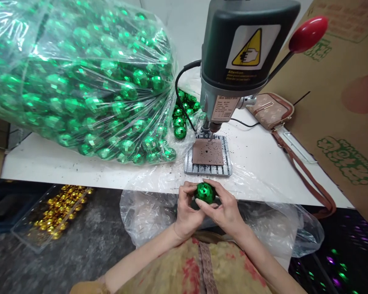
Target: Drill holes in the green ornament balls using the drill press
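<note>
A shiny green faceted ball [205, 192] is held between my two hands at the front edge of the table. My left hand [187, 208] grips it from the left, fingers curled. From the right, my right hand [225, 206] closes on it with thumb and fingers. A dark spot shows on the ball's upper face. Just beyond the hands stands a mini bench drill [248, 45], its slotted metal base [188, 169] bearing a brown square plate [207, 152] with a small dark hole in the middle.
A large clear bag of green balls [88, 90] fills the left of the table, with loose green balls [180, 132] beside it. A patterned purse [271, 109] and cardboard box [340, 102] stand right. Below left is a bin of gold balls [61, 208]. Dark shavings dot the tabletop.
</note>
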`<state>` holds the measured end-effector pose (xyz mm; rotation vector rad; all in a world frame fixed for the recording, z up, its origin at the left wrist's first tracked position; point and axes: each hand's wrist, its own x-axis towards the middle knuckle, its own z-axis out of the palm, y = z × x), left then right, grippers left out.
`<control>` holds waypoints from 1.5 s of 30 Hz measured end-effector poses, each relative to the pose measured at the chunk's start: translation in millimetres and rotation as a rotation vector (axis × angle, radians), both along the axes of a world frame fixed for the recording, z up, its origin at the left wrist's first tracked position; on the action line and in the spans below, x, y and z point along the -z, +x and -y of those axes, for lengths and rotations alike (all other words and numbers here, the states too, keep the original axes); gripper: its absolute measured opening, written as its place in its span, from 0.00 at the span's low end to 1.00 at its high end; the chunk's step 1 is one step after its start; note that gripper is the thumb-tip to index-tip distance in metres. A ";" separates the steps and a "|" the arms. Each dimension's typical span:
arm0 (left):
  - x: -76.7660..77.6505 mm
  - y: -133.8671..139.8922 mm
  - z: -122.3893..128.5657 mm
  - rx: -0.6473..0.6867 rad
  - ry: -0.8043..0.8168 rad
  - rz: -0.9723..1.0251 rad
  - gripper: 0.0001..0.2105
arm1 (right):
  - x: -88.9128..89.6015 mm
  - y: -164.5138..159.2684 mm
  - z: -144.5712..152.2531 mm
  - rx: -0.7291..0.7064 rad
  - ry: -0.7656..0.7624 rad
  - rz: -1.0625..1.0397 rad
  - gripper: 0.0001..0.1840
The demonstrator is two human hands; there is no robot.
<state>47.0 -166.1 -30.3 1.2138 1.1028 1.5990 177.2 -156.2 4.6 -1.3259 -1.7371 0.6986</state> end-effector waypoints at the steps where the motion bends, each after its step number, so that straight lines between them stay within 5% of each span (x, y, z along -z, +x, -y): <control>1: 0.3 -0.1 -0.5 -0.006 -0.039 0.002 0.29 | 1.4 -0.7 -0.8 0.008 -0.023 -0.002 0.27; 8: -2.0 -2.5 -1.7 -0.004 -0.249 -0.032 0.32 | 6.6 0.1 -2.3 0.031 -0.135 -0.038 0.29; 14: -6.9 -4.0 -2.7 0.016 -0.254 -0.030 0.29 | 2.6 9.0 -3.9 -0.017 -0.134 -0.117 0.25; 19: -9.5 -4.8 -3.5 0.024 -0.235 -0.045 0.32 | -5.6 27.1 -9.5 0.123 -0.069 -0.183 0.24; 26: -8.4 -10.6 -7.6 0.020 -0.146 -0.139 0.28 | -57.0 74.8 -45.4 0.383 0.190 -0.353 0.16; 31: -4.7 -25.1 -4.9 0.418 0.200 -0.368 0.24 | -104.7 87.8 -82.9 0.430 0.483 -0.392 0.15; 34: 8.4 -32.8 4.2 0.709 0.132 -0.539 0.23 | -128.4 86.0 -100.2 0.396 0.519 -0.374 0.14; 36: 24.2 -36.4 8.6 0.788 -0.036 -0.647 0.22 | -141.1 81.9 -110.0 0.385 0.544 -0.382 0.12; 40: 62.3 -38.9 7.8 0.604 -0.431 -0.663 0.23 | -157.5 68.1 -125.7 0.320 0.564 -0.376 0.15; 45: 87.8 -34.0 1.7 0.364 -0.598 -0.570 0.19 | -168.6 45.0 -130.6 0.199 0.558 -0.377 0.18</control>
